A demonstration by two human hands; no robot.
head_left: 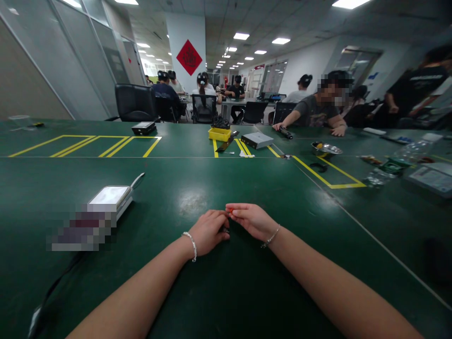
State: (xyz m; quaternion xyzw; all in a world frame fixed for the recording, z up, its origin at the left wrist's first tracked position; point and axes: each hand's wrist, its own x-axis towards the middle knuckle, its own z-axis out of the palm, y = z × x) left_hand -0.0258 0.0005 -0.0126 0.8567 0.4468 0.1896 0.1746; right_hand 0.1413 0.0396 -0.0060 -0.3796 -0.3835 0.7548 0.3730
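Observation:
Above the green tabletop (197,301), my two hands meet at the fingertips in the middle of the view. My right hand (252,219) pinches a small orange-red piece (230,211) between thumb and fingers; its kind is too small to tell. My left hand (210,230) is closed, its fingers curled and the index fingertip close to that piece. Something small and dark (225,230) shows between the left thumb and fingers, mostly hidden. Each wrist wears a bracelet.
A phone-like device with a lit top (110,195) and a cable lies at left. Farther back are a yellow box (219,134), a grey box (257,140), a black box (144,128) and a metal bowl (326,149). Plastic bottles (381,176) lie right. A person (318,113) sits across the table.

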